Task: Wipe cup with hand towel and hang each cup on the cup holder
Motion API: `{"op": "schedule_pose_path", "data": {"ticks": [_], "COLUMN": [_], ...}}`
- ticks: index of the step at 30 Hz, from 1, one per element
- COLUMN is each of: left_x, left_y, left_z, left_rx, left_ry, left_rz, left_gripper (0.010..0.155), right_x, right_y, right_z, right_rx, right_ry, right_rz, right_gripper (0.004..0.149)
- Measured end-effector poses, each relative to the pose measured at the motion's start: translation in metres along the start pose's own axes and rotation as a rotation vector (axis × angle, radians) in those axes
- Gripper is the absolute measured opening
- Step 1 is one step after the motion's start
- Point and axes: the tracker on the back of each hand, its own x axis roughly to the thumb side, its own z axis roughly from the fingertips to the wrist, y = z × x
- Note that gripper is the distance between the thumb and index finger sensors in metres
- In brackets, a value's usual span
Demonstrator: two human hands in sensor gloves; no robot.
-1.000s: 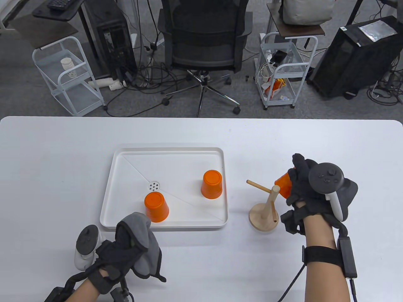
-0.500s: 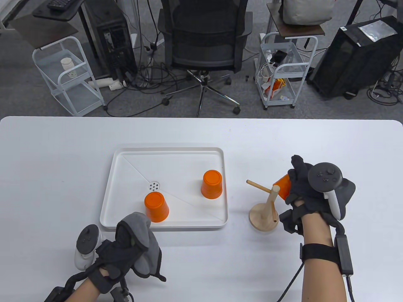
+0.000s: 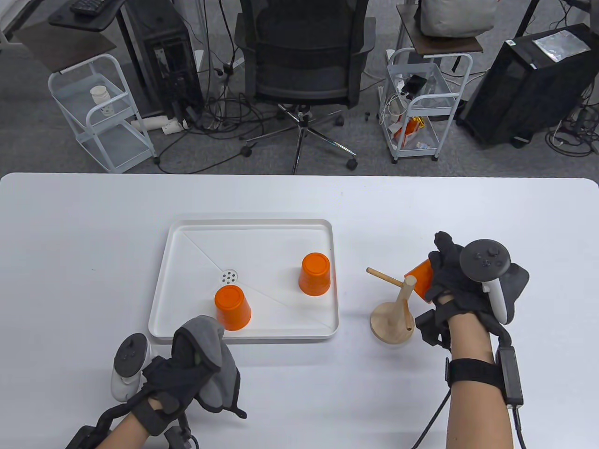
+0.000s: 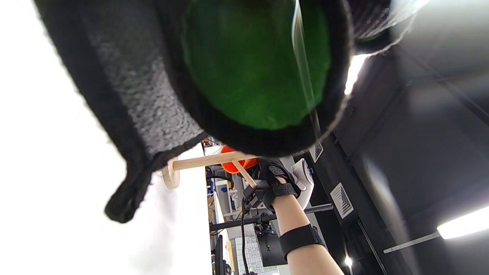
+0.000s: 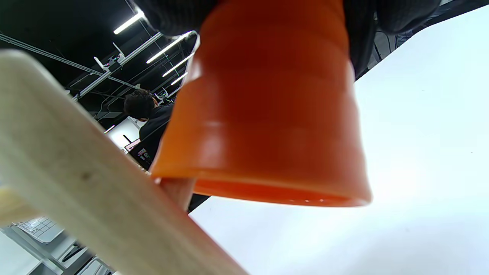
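R hand [image 3: 456,280] over R side of white bench [image 3: 84,243], fingers [image 3: 442,245] curled round an orange cup [image 3: 421,277], gripping it. Cup tilted, mouth toward the wooden cup holder [image 3: 395,308], right beside top of holder's post. R wrist view: cup's rim [image 5: 275,193] sits over a peg, peg end entering the mouth; holder's post [image 5: 88,191] runs diagonal across foreground. Whether cup bears on the peg – can't tell.

Holder: round base on bench, R of tray, post leaning slightly, one bare peg [image 3: 383,277] sticking out to the L. L wrist view shows holder [image 4: 206,162] sideways w/ cup [image 4: 233,166] behind it and R hand [image 4: 277,181] at it.

L hand [image 3: 180,374] near bench's front edge, just below tray's front L corner. Fingers bent round a grey hand towel [image 3: 217,365], holding it bunched; cloth drapes over hand's R side, corner trailing on bench. L wrist view: towel [image 4: 141,107] fills top of frame, green patch of glove close to lens, blurred.

White tray [image 3: 187,327] mid-bench, drain fitting [image 3: 229,277] at centre. Two more orange cups upside down in it: one front-L [image 3: 232,308], near towel; one on R side [image 3: 315,274], close to tray's R wall. Cups well apart.

Beyond bench: office chair [image 3: 304,56], two white wire trolleys [image 3: 100,117], black PC cases, cables on floor.
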Motion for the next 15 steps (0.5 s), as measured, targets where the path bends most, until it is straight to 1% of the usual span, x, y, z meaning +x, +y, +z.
{"op": "schedule_pose_path", "data": {"ticks": [15], "left_x": [-0.0018], "left_y": [0.0006], "left_z": [0.0003], "left_rx": [0.000], "left_ry": [0.010], "left_rz": [0.002], "left_gripper": [0.081], "right_x": [-0.0013], "right_y": [-0.0029], "right_z": [0.0010], "right_rx": [0.021], "right_ry": [0.044], "right_rz": [-0.008], "right_gripper": [0.060]}}
